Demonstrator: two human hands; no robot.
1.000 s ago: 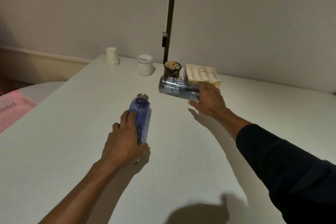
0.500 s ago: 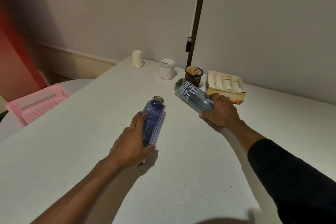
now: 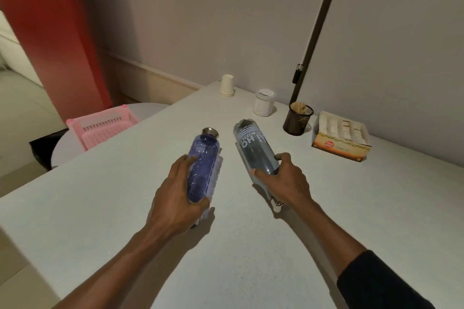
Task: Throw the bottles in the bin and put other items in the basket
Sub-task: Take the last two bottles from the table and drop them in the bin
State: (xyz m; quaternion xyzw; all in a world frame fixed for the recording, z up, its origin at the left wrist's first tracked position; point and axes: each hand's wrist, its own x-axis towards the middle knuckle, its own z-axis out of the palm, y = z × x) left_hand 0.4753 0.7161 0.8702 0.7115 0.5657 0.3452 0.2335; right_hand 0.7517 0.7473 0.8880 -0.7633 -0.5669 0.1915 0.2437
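Observation:
My left hand grips a blue ribbed bottle with a metal cap pointing away from me, held just above the white table. My right hand grips a dark grey bottle with white lettering, its base pointing away and its neck hidden under my palm. The two bottles lie almost side by side in the air. A pink basket stands on a round surface left of the table. No bin is in view.
At the table's far end stand a stack of paper cups, a white jar, a black mesh cup of sticks and an open cardboard box. A dark pole runs up the wall. A red panel stands at left.
My right hand has lifted the grey bottle off the table and swung it round beside the blue one. My view has turned left, bringing the pink basket into sight.

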